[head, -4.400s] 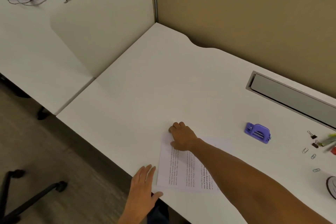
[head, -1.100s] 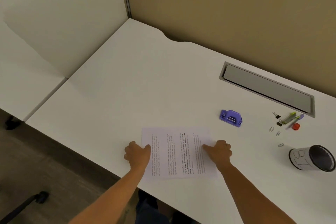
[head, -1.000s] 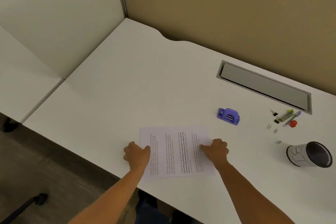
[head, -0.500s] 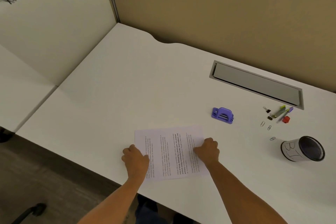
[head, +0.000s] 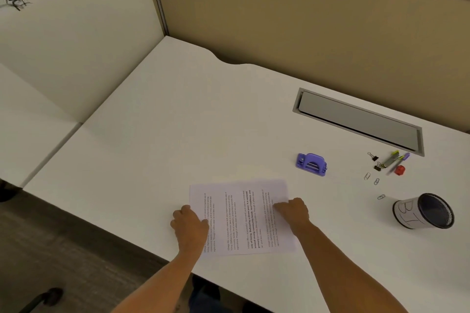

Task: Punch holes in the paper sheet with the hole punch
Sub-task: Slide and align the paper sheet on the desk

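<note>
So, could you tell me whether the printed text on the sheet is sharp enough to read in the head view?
Head view: the paper sheet shows only its bold lines clearly; the finer print is soft. Lighting is even, without glare, and the desk edges bow from wide-angle distortion.

You have one view only: a head-worn wide-angle camera looking forward and steeply down from above the near edge of the white laminate desk (head: 178, 119), close in. The tan fabric partition wall (head: 292, 15) fills the frame's top.
</note>
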`<state>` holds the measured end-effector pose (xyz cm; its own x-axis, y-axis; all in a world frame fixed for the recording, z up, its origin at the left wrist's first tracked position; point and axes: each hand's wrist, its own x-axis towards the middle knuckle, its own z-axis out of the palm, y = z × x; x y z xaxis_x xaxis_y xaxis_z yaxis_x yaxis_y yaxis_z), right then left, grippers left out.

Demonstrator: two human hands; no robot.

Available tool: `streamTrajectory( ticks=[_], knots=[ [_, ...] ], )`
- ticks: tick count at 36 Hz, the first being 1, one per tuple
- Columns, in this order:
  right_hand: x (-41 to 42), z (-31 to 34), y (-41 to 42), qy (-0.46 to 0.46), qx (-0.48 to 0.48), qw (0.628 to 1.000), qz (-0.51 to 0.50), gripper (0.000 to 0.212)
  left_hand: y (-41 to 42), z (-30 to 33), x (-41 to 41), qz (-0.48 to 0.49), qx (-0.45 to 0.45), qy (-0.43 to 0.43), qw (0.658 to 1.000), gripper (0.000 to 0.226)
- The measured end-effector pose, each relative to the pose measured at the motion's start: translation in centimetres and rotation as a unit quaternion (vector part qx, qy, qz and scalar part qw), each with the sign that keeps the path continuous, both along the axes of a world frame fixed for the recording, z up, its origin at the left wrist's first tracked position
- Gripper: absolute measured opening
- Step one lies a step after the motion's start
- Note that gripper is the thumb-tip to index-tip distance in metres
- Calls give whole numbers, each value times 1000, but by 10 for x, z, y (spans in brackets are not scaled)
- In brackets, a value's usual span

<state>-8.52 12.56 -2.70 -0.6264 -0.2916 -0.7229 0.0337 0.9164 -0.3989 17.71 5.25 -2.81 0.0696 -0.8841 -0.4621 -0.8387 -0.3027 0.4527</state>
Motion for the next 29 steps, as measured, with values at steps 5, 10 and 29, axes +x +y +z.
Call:
streamTrajectory(
  ticks=[5, 10, 29],
  knots=[
    [5, 8, 2, 0, -4, 1000, -2, 35, 0, -2, 0, 3, -7, 0, 1000, 48],
    [4, 19, 3, -30, -40, 999, -6, 29, 1, -1, 0, 1, -11, -2, 1000, 50],
    [-1, 32, 26, -130, -75, 988, 25, 20, 1, 2, 1, -8, 3, -5, 1000, 53]
  ],
)
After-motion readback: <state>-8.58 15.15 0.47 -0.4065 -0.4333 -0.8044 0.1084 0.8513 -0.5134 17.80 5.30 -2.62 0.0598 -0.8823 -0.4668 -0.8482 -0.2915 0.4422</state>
